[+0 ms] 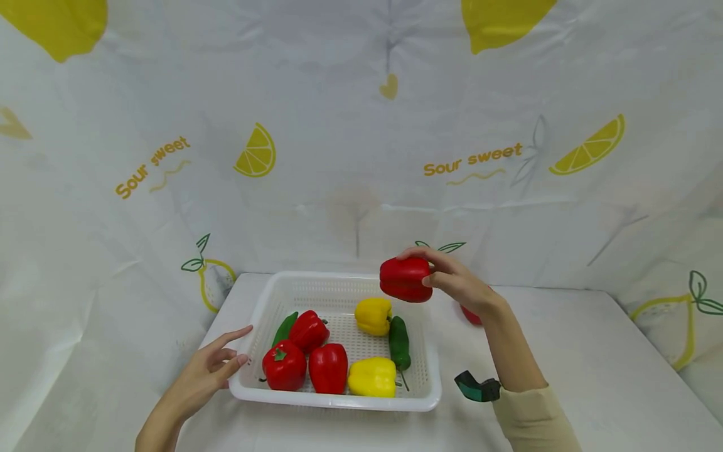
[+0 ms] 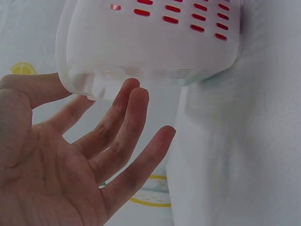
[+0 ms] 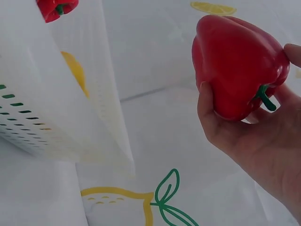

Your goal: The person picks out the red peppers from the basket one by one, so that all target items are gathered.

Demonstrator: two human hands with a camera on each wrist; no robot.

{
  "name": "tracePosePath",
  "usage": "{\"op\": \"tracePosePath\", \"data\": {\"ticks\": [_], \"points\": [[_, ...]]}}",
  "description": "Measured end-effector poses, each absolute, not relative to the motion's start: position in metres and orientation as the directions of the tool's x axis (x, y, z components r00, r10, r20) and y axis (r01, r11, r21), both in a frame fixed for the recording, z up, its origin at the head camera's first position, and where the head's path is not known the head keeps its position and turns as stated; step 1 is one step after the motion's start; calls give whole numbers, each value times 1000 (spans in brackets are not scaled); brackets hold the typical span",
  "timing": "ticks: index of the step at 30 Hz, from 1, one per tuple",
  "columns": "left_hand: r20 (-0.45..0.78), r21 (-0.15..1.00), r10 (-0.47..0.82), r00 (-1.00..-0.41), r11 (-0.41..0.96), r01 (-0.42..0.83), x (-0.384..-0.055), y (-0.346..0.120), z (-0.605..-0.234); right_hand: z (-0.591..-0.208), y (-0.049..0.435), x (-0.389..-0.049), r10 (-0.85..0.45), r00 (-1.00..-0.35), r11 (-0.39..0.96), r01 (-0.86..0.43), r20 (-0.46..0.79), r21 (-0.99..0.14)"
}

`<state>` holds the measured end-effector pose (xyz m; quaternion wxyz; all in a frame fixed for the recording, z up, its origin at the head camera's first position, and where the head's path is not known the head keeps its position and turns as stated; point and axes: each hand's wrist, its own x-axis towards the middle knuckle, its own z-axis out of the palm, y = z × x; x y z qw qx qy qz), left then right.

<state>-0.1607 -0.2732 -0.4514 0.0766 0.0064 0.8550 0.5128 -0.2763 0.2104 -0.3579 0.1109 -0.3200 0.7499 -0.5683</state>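
A red bell pepper (image 1: 404, 280) is held in my right hand (image 1: 457, 284) above the back right corner of a white plastic basket (image 1: 339, 402). Its green stem points toward the palm in the right wrist view, where fingers and thumb grip the pepper (image 3: 235, 66). My left hand (image 1: 206, 370) is at the basket's left rim, with thumb and index finger touching it. The other fingers extend loosely beside the wall in the left wrist view. Inside the basket lie red bell peppers (image 1: 329, 369), yellow bell peppers (image 1: 373, 378) and green chili peppers (image 1: 398, 342).
Another red item (image 1: 472, 316) on the white table (image 1: 565, 358) is partly hidden behind my right wrist. A black and green strap-like object (image 1: 477, 387) shows beside the right forearm. A lemon-printed sheet (image 1: 339, 157) hangs behind the table.
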Motion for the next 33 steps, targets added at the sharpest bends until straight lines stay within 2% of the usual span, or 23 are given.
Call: {"op": "tracePosePath", "data": {"ticks": [5,12,17,33], "points": [[-122,880,91,-988,471,-65,-160,-273,-451,-361,220,-276,-613,-747,93,-390,256,-916],[-115,879,96,-989,473,-56,-161,-273,-451,-364,225,-270,-529,-808,210,-419,257,-883],[-118,876,92,-989,478,-60,-160,-273,-452,-365,232,-267,-503,-824,242,-425,261,-872],[-129,873,96,-987,484,-67,-161,-274,-452,-362,247,-264,-495,-808,199,-462,318,-864]]}}
